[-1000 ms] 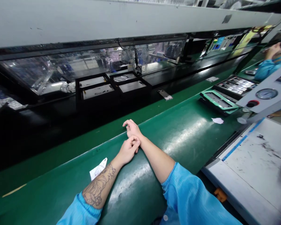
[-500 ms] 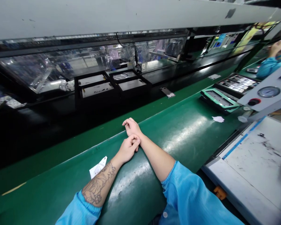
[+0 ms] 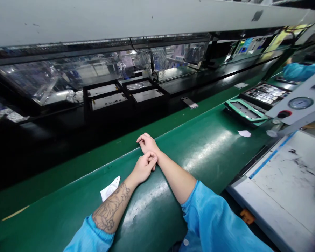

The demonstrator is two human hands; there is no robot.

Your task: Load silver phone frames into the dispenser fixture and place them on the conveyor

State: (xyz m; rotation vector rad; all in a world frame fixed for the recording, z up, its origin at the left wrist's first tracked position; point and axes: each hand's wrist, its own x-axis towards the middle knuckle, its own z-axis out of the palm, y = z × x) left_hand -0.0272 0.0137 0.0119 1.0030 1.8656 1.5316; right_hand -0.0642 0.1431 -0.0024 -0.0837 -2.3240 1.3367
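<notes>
My left hand (image 3: 144, 167), at the end of a tattooed forearm, rests on the green mat (image 3: 144, 206) with its fingers curled in; nothing shows in them. It lies against the wrist of my right hand (image 3: 147, 143). That hand lies at the mat's far edge, loosely bent, its fingertips hanging slightly apart and holding nothing visible. A crumpled white paper piece (image 3: 110, 189) is beside my left forearm.
Beyond the mat runs a green strip bearing a phone-like panel (image 3: 189, 102). Black trays (image 3: 106, 97) hold flat panels. To the right are a green-framed fixture (image 3: 248, 111), a gauge box (image 3: 300, 102), a white-topped surface (image 3: 291, 175) and a co-worker's blue sleeve (image 3: 301, 71).
At the far right, the co-worker's arm has lowered and stretched out leftward. The phone-like panel on the green strip has shifted slightly right. My two hands have stayed in place.
</notes>
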